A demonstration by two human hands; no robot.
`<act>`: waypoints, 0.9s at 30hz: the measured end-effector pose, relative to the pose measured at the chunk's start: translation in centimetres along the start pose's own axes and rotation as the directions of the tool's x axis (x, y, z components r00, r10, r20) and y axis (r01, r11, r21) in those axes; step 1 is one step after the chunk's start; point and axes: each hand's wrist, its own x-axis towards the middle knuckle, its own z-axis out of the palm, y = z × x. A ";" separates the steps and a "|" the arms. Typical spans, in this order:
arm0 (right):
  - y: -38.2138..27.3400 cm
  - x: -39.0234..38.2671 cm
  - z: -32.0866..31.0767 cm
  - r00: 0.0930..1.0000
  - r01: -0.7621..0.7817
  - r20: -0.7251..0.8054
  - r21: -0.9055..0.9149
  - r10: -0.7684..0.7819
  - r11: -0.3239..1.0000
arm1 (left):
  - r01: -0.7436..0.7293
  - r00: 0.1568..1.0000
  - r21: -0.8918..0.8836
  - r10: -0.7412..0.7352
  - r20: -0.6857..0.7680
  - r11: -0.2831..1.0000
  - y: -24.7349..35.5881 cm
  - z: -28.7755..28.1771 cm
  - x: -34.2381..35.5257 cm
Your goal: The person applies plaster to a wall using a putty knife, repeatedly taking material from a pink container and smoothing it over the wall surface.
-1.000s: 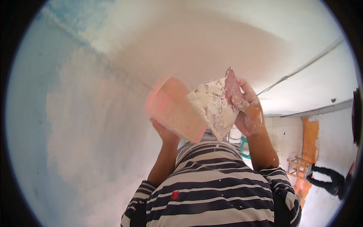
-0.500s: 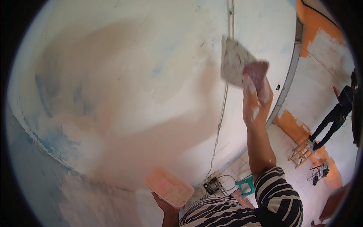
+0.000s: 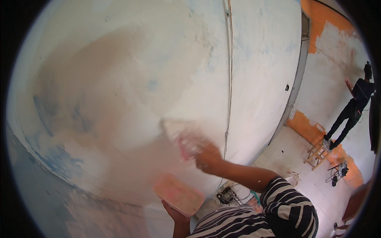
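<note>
Gripping a broad scraper (image 3: 178, 133) in the right hand (image 3: 208, 158), closing around its reddish end! Blurring out there, pointing the blade up and to the left, crossing in front of a big pale wall (image 3: 258, 79). Touching the surface or just clearing it? Impossible to tell through that smear. Stretching the bare forearm across from the right, emerging from a striped sleeve (image 3: 287, 198).

Dropping down to the left hand (image 3: 176, 212): gripping too, cradling a shallow pink tray (image 3: 180, 195) from below and along its near edge. Holding it low, near the striped shirt (image 3: 226, 222), tilting it, sitting below the scraper and apart from it.

Moving outward, spotting blue patches (image 3: 43, 115) on the left part of the pale wall, then following a thin cable (image 3: 229, 79) running down farther right. Catching a dark machine (image 3: 226, 195) on the floor near the wall's foot. Over to the far right, seeing a co-worker (image 3: 349, 111) in dark clothes, standing on a wooden stool (image 3: 316, 155), holding one hand up beside a far wall (image 3: 325, 87) patched with orange.
</note>
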 end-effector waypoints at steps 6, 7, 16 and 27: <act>6.5 13.5 -9.9 0.883 -0.136 -0.469 -0.310 -0.027 0.941 | 0.040 0.998 0.004 -0.040 0.038 0.999 -1.2 1.9 -1.0; 6.8 12.6 -7.8 0.917 -0.125 -0.397 -0.344 -0.024 0.931 | 0.039 0.999 0.005 -0.039 0.033 0.999 -1.2 1.8 -0.9; 1.5 5.0 -4.8 0.988 -0.138 -0.092 -0.159 0.124 0.978 | -0.015 1.000 -0.017 0.015 -0.025 1.000 -0.9 0.6 0.1; -2.8 1.1 0.6 0.980 -0.092 0.186 0.115 0.070 0.989 | 0.029 1.000 0.038 -0.029 -0.001 0.999 -1.0 1.2 -0.5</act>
